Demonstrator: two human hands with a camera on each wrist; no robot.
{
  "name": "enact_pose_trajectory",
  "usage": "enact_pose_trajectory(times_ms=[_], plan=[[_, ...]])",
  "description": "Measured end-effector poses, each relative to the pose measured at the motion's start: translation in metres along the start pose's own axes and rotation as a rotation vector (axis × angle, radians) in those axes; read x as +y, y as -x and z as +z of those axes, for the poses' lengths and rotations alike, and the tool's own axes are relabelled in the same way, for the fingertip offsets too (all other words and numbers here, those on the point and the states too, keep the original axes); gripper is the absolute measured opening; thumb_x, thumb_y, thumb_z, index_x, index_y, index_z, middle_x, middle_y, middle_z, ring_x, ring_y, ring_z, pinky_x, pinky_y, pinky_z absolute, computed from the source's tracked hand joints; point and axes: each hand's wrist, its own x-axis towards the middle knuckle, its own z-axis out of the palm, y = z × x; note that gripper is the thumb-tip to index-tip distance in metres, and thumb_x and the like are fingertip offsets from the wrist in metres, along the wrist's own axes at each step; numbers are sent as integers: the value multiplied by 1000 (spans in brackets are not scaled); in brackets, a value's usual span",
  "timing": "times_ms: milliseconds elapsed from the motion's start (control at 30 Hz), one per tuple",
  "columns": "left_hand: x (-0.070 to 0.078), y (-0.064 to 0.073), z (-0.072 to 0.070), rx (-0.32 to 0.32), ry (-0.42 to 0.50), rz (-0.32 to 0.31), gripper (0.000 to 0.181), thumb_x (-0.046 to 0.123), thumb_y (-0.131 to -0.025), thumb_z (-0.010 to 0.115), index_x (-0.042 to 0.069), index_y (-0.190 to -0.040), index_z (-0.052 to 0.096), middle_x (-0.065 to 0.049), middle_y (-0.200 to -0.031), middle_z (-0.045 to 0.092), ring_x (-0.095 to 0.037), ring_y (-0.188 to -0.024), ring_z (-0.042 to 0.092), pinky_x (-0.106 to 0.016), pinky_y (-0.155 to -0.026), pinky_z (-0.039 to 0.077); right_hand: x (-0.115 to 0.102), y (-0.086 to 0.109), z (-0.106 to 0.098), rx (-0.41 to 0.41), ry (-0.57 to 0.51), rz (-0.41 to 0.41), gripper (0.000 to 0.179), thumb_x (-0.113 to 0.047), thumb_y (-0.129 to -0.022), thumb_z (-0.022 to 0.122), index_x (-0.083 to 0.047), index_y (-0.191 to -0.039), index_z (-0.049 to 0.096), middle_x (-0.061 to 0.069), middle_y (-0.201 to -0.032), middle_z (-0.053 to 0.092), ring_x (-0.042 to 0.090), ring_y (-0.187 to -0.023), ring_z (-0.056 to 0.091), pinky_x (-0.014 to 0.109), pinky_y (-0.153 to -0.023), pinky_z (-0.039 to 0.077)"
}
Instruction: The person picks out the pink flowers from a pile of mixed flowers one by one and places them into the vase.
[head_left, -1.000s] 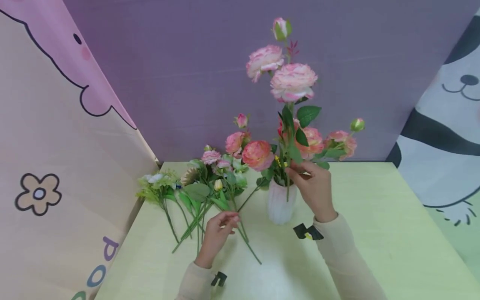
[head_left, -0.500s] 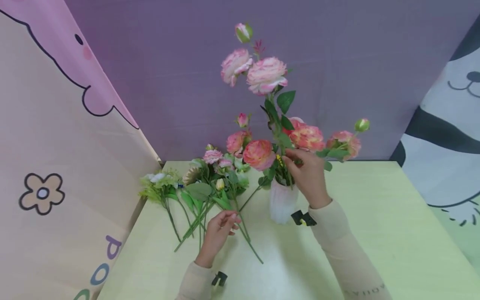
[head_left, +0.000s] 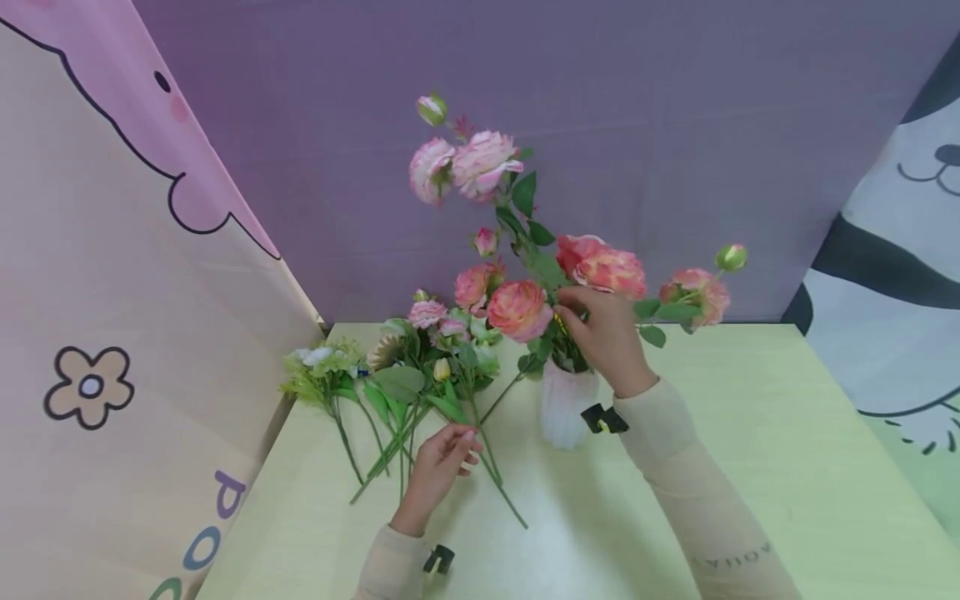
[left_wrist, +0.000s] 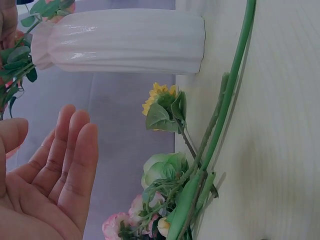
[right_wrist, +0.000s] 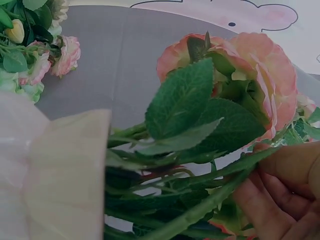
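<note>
My right hand (head_left: 607, 337) pinches the green stem (right_wrist: 220, 195) of a pale pink flower spray (head_left: 486, 162) just above a white ribbed vase (head_left: 567, 412). The spray leans to the left, and its stem runs down to the vase mouth, where the lower end is hidden. Coral-pink flowers (head_left: 519, 310) stand in the vase on both sides of the hand. Held over the table, my left hand (head_left: 435, 471) has relaxed fingers and nothing in them, as the left wrist view shows. Loose green stems (head_left: 491, 467) lie beside it.
Several flower stems lie in a pile on the table (head_left: 750, 467) to the left, among them white blooms (head_left: 315, 357), small pink blooms (head_left: 427, 313) and a yellow sunflower (left_wrist: 159, 100). A purple panel (head_left: 300, 167) rises behind the table's back edge.
My right hand has moved slightly left and up, tilting the pale pink spray leftward and lower. Its stem end, earlier seen in front of the vase, is now out of sight. The left hand stays put.
</note>
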Motion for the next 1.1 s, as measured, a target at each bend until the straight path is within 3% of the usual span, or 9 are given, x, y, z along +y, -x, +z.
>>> enact_pose_trajectory(times_ms=[200, 533, 767, 900, 1100], plan=[[0, 1, 0, -8, -8, -3, 22, 12, -99, 48, -3, -111, 58, -27, -100, 64, -41, -87, 62, -53, -73, 54, 0, -6, 1, -31, 1, 34, 17, -3, -84, 69, 5, -99, 68, 18, -87, 70, 28, -73, 67, 41, -64, 54], [-3, 2, -2, -16, -14, -6, 22, 10, -99, 47, -3, -113, 58, -28, -101, 64, -41, -86, 62, -46, -69, 57, 5, 3, 8, 56, -43, 31, 16, -3, -85, 68, 5, -98, 67, 16, -86, 69, 23, -68, 62, 28, -50, 44], [-3, 2, -1, -12, -59, -7, 22, 12, -99, 47, -1, -112, 59, -24, -98, 65, -36, -82, 63, -46, -63, 56, 4, 13, 12, 92, -42, -7, 15, 1, -83, 69, 8, -96, 65, 19, -86, 68, 26, -71, 62, 30, -50, 47], [-4, 1, -1, -11, -79, -8, 21, 11, -99, 48, -2, -111, 59, -24, -97, 65, -35, -81, 63, -42, -61, 56, 2, 18, 13, 90, -14, 36, 13, -1, -84, 68, 6, -95, 65, 19, -85, 68, 24, -63, 59, 31, -49, 45], [-26, -6, -1, -4, -81, -15, 22, 15, -98, 50, 1, -110, 60, -19, -95, 66, -31, -78, 63, -37, -57, 56, 9, 27, 18, 74, 17, 83, 10, 0, -84, 67, 5, -93, 67, 18, -84, 69, 26, -68, 64, 39, -58, 54]])
